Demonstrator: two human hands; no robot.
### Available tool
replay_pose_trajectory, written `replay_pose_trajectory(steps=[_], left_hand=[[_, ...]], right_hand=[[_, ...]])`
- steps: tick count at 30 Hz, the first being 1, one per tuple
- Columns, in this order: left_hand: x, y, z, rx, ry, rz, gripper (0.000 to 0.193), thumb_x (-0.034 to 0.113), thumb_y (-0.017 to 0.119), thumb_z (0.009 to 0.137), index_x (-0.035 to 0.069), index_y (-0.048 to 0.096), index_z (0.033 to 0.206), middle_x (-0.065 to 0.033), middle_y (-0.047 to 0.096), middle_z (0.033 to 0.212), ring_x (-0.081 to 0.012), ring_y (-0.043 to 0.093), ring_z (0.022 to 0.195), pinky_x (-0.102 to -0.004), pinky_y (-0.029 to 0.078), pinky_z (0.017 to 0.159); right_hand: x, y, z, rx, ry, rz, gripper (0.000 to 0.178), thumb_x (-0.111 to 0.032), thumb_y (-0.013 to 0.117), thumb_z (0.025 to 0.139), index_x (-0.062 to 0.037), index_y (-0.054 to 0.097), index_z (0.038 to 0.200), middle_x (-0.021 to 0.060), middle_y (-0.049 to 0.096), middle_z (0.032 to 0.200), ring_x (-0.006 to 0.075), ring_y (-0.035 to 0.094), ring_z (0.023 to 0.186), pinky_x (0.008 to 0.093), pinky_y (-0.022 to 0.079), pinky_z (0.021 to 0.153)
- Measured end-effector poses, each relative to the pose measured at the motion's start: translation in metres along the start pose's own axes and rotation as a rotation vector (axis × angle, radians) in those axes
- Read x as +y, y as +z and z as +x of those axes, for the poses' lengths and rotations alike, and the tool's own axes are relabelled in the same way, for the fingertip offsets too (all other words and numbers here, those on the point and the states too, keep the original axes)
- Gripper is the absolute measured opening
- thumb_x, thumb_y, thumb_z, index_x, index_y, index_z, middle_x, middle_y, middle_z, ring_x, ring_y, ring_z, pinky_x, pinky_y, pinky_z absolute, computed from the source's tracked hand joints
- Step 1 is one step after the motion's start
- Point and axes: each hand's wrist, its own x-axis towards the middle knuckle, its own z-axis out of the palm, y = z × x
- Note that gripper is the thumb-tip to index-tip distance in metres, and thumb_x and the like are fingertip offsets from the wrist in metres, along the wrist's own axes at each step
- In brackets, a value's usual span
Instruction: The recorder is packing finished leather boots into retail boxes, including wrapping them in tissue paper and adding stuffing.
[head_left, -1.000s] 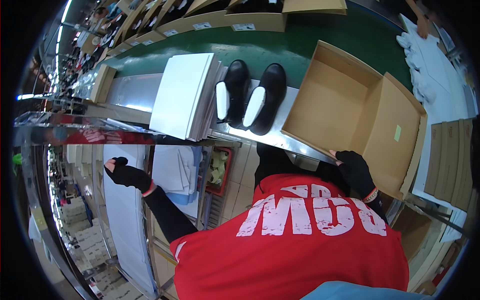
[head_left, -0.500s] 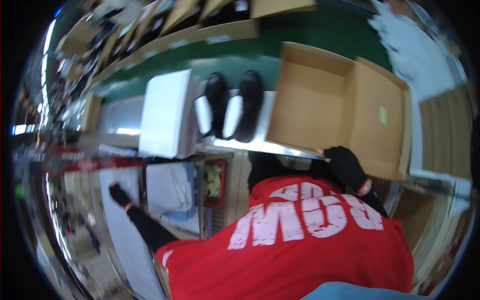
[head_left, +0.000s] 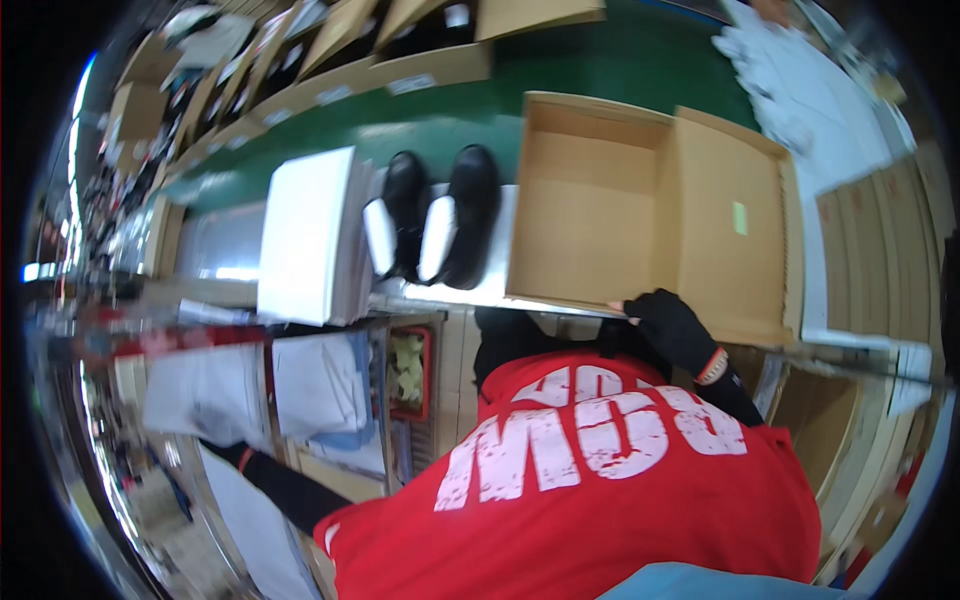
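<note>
At the lower left, my left hand (head_left: 228, 452), in a black fingerless glove, grips the near edge of a white paper sheet (head_left: 200, 385), which is lifted off the stack of white sheets (head_left: 245, 510). The sheet hides most of its fingers. My right hand (head_left: 672, 326), also gloved, is closed on the near edge of an open brown cardboard box (head_left: 590, 200); its lid (head_left: 735, 240) is folded back to the right. Left of the box a pair of black shoes (head_left: 470, 215) stands on the bench, with white paper at their openings.
A tall stack of white sheets (head_left: 305, 235) stands left of the shoes. Open shoe boxes (head_left: 430, 75) line the back of the green bench. Flat brown boxes (head_left: 870, 250) stand at the right. Below are a shelf of papers (head_left: 318, 385) and a red bin (head_left: 410, 375).
My left hand has moved nearer to me, and a white sheet has come up with it. The right hand stays at the box edge. The whole view has shifted slightly.
</note>
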Motion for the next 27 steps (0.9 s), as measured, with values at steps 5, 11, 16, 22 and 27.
replay_pose_trajectory(steps=[5,11,16,22,27], left_hand=[[0.041,-0.049,0.054,0.012,-0.981,-1.607,0.020,0.019,0.046,0.098,0.004,0.058,0.106,-0.0139,0.059,0.090,-0.0249,0.058,0.086,-0.0354,0.045,0.080],[0.054,-0.083,0.072,0.276,-1.219,-3.038,0.024,0.023,0.044,0.102,0.006,0.054,0.089,-0.0059,0.052,0.069,-0.0164,0.053,0.065,-0.0307,0.043,0.063],[0.035,-0.127,0.077,0.325,-0.630,-3.701,0.026,0.028,0.047,0.101,0.010,0.050,0.082,-0.0019,0.047,0.067,-0.0094,0.048,0.061,-0.0252,0.041,0.057],[-0.041,-0.190,0.130,-0.364,-0.041,-2.924,0.021,0.027,0.058,0.093,0.006,0.058,0.095,-0.0070,0.057,0.081,-0.0151,0.057,0.073,-0.0285,0.048,0.066],[0.010,-0.391,0.213,-0.546,1.000,-2.557,0.029,0.025,0.068,0.087,0.002,0.064,0.105,-0.0112,0.066,0.094,-0.0199,0.065,0.082,-0.0312,0.053,0.073]], right_hand=[[-0.005,-0.001,0.002,-0.086,0.050,0.014,0.035,-0.009,0.057,0.086,-0.0126,0.067,0.119,0.0112,0.061,0.081,0.0311,0.054,0.077,0.0413,0.044,0.072],[-0.013,-0.005,-0.001,-0.107,0.074,-0.017,0.039,-0.006,0.063,0.085,-0.0123,0.066,0.123,0.0116,0.064,0.092,0.0293,0.059,0.086,0.0383,0.047,0.078],[-0.009,-0.006,0.001,-0.149,0.100,-0.024,0.037,-0.010,0.065,0.084,-0.0111,0.067,0.121,0.0131,0.063,0.090,0.0310,0.058,0.084,0.0386,0.047,0.077],[-0.030,-0.020,0.014,-0.011,0.111,0.302,0.041,-0.021,0.066,0.090,-0.0114,0.061,0.130,0.0119,0.068,0.103,0.0251,0.062,0.100,0.0355,0.048,0.087],[-0.067,-0.053,0.056,-0.184,0.169,0.832,0.080,-0.050,0.062,0.090,-0.0059,0.032,0.149,0.0142,0.062,0.121,0.0214,0.060,0.107,0.0336,0.047,0.092]])
